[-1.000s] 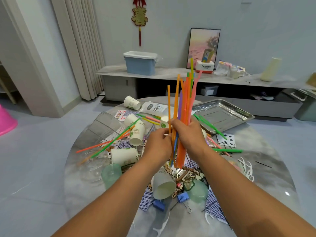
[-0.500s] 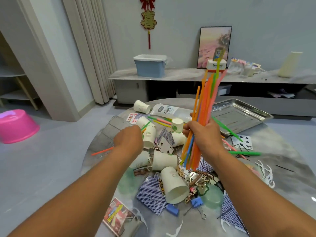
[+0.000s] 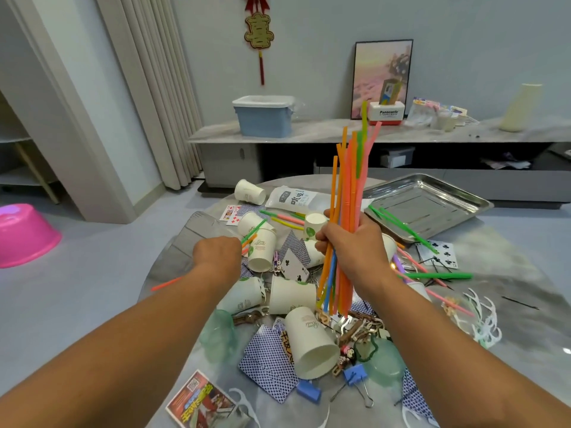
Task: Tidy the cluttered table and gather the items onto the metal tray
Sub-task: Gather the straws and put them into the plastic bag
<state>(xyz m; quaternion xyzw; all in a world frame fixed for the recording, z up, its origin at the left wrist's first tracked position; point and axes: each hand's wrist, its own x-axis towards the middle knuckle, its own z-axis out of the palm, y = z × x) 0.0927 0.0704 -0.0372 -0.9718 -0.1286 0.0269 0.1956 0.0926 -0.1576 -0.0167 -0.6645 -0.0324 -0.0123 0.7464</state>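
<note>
While the right hand (image 3: 350, 242) gripped an upright bundle of coloured straws (image 3: 347, 208), fingers wrapped tight around its middle, the left hand (image 3: 217, 256) reached over the round table (image 3: 509, 304) beside a paper cup (image 3: 262, 250). Its fingers seemed to pinch loose green and orange straws (image 3: 253, 232), though the knuckles hid the grip. Behind and to the right of the bundle, the metal tray (image 3: 432, 208) lay at the table's far right.
</note>
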